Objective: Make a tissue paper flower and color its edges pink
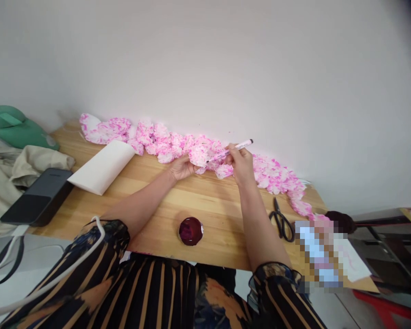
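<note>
My left hand (183, 169) is closed on the underside of a white-and-pink paper flower (198, 154), holding it up just above the wooden table. Between the fingers of my right hand (240, 163) is a marker pen (236, 149), its dark end up to the right and its tip at the flower's right edge. Behind both hands a long heap of similar pink-spotted paper flowers (274, 173) lies along the wall. A small round bowl (191, 231) with a dark red inside stands on the table between my forearms.
Black-handled scissors (282, 221) lie right of my right forearm. On the left are a folded white paper (104, 167), a dark power bank (37, 196) with a cable, beige cloth (30, 167) and a green object (18, 125). The wooden table (150, 205) meets the wall behind.
</note>
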The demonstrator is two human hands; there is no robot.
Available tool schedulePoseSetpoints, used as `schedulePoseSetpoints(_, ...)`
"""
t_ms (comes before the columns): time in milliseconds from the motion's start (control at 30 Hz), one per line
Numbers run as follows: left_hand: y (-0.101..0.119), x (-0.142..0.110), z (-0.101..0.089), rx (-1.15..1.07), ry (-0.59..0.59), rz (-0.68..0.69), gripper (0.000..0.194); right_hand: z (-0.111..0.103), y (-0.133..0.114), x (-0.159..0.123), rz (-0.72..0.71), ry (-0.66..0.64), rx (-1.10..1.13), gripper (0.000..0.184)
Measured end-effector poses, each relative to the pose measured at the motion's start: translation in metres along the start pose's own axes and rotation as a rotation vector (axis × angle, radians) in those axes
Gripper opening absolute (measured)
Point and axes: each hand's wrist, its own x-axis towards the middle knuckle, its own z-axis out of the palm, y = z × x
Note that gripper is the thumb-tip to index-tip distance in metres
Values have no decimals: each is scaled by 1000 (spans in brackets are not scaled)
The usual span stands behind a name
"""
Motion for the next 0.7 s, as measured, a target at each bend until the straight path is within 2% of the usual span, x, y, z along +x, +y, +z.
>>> schedulePoseSetpoints(233, -3, 2, -1, 18, -19, 7, 48, 12, -10, -11, -38, -122, -41, 44)
schedulePoseSetpoints(333, -3, 4, -4, 38, -28, 13, 46, 13, -10, -11, -39, -107, -144, 46)
schedulePoseSetpoints(500, -3, 6, -9, 71, -76, -11, 38, 10, -14, -11, -61, -87, 47, 44)
schedulePoseSetpoints(633, -5, 4, -7, 104, -137, 5, 41, 10, -13, -11, -61, -101, -98, 43)
schedulePoseSetpoints(700, -5, 3, -5, 137, -154, -5, 38, 10, -12, -11, -53, -87, -101, 43)
